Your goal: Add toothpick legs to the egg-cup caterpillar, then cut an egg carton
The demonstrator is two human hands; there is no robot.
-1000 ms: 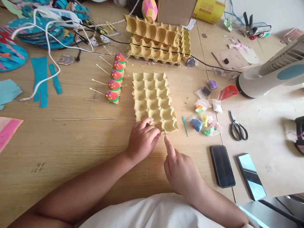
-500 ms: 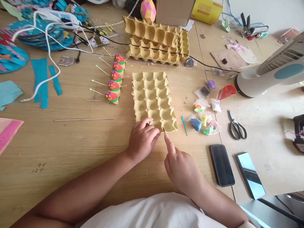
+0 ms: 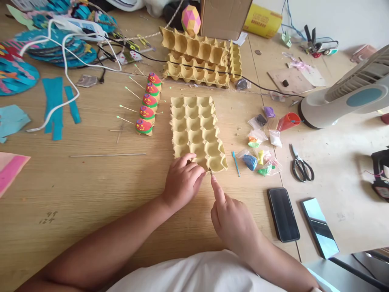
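A pale yellow egg tray (image 3: pixel 196 125) of pulp card lies cups up in front of me. My left hand (image 3: pixel 184 176) grips its near edge, thumb and fingers pinching the rim. My right hand (image 3: pixel 231 215) is closed with the index finger stretched forward along a knife (image 3: pixel 210 172). Only a short piece of its blade shows, at the tray's near edge; the palm hides the handle. Left of the tray stands a row of several painted egg-cup pieces (image 3: pixel 146 112), red and green with faces and green-tipped sticks.
Clay bags (image 3: pixel 250 160), a blue clay tool (image 3: pixel 236 164), scissors (image 3: pixel 300 163) and two phones (image 3: pixel 283 215) lie to the right. More egg cartons (image 3: pixel 196 71) are stacked behind. A white fan (image 3: pixel 343 95) stands at the right; a thin stick (image 3: pixel 107 155) lies left.
My right hand and the knife have drawn back slightly toward me from the tray's near edge. My left hand keeps its grip. The whole view has shifted a little.
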